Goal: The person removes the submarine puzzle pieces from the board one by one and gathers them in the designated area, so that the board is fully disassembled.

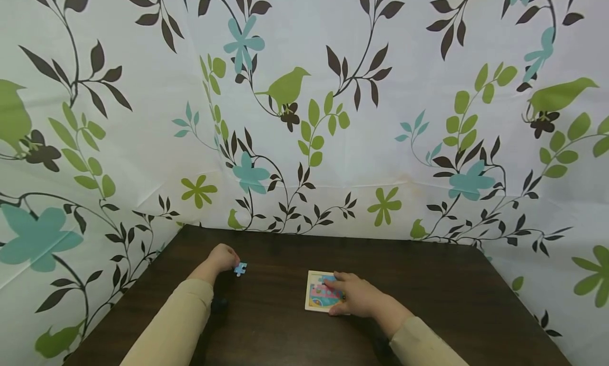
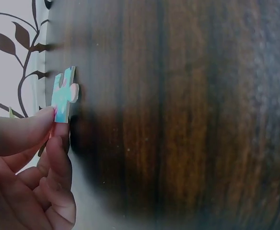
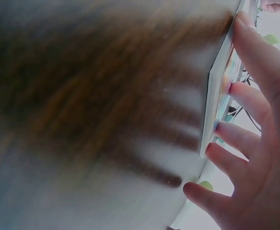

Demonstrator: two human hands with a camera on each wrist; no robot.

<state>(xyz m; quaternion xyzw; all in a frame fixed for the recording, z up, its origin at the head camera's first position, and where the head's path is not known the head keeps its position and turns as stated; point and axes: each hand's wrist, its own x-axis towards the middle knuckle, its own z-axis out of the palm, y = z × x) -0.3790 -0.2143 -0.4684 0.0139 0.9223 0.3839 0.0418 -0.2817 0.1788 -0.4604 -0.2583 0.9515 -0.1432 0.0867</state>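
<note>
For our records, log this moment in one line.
left hand: pinches light-blue jigsaw piece; right hand: touches square pale-framed colourful puzzle; surface: dark-brown wood-grain table

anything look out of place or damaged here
Nothing looks spilled or damaged. The one stray thing is a blue puzzle piece, pinched in the left hand apart from the framed puzzle under the right hand. The patterned cloth behind shows faint creases.

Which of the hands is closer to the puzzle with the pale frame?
Right. The right hand touches the framed puzzle; the left hand is apart from it, over to the left, pinching a loose blue piece.
</note>
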